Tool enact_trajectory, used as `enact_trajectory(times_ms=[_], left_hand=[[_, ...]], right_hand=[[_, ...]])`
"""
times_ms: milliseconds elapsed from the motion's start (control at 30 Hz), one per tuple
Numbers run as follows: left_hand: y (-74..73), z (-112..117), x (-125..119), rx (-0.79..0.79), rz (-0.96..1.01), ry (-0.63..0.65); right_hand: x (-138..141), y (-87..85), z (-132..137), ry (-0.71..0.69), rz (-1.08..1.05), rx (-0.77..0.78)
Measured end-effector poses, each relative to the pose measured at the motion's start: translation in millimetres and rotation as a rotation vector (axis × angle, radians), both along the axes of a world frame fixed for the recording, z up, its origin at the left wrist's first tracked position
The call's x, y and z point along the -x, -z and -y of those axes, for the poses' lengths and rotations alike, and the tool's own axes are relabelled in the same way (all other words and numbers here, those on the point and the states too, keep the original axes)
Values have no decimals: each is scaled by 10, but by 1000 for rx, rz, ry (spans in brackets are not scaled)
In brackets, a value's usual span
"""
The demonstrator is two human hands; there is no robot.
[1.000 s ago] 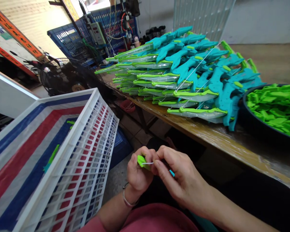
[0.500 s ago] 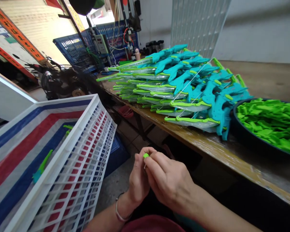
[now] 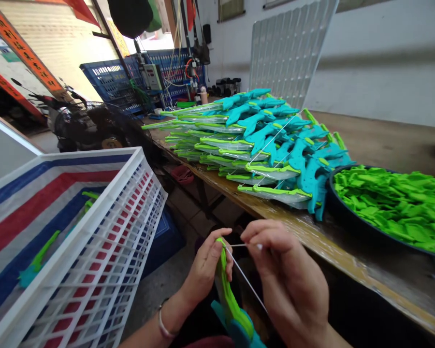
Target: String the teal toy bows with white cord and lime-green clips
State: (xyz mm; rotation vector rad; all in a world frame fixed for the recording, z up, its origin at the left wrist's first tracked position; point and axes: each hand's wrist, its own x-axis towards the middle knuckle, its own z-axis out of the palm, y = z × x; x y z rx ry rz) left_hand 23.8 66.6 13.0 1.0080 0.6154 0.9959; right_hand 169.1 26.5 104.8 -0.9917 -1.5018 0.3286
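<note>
My left hand [image 3: 203,268] is closed around the upper limb of a toy bow [image 3: 229,302], which has a bright green limb and a teal grip at the bottom of the view. A white string [image 3: 247,280] runs from the limb's tip down to the right. My right hand [image 3: 292,278], to the right of the tip, pinches a short end of the string between thumb and fingers and holds it taut sideways. The string end shows as a small white spot at the fingertips. The bow's lower part is out of view.
Several similar bows [image 3: 271,145] are stacked on the wooden table [image 3: 275,212]. Right of them stands a dark basin [image 3: 348,229] heaped with green plastic pieces [image 3: 391,203]. A white lattice crate [image 3: 130,217], lined with striped sheeting, stands at left with green and teal bows [image 3: 39,256] inside.
My hands were together around a small green tip. Now my right hand has drawn away to the right with the string end, and the bow's limb shows in my left hand.
</note>
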Motion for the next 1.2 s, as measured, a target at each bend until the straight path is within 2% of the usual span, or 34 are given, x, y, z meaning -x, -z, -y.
enact_trajectory(times_ms=[67,200,333,433,567,700,767,933,1100,1200], left_hand=[[-35,29,26,-10,10,62],[-115,62,50,48,60,88],[-106,70,33,118,-18,-7],[-79,82,34,94,-52,-7],[-86,98,32,45,-47,11],[-133,100,7,60,-9,1],[-160,99,-9,81,5,-14],[-183,83,-43,148,-61,-52],[-157,40,-72,154,-150,-41],[-171,10,-91,163,-118,20]], right_hand=[[-71,41,-42,64,-68,83],[-157,288,-130,70,-35,200],[-152,353,-38,-63,182,132],[-116,322,39,-150,263,193],[-96,353,19,-117,22,348],[-107,429,-40,-158,-215,507],[-112,459,-49,-145,-201,498],[-134,462,-10,-62,-2,340],[-198,371,55,-203,101,256],[-208,367,47,-220,73,182]])
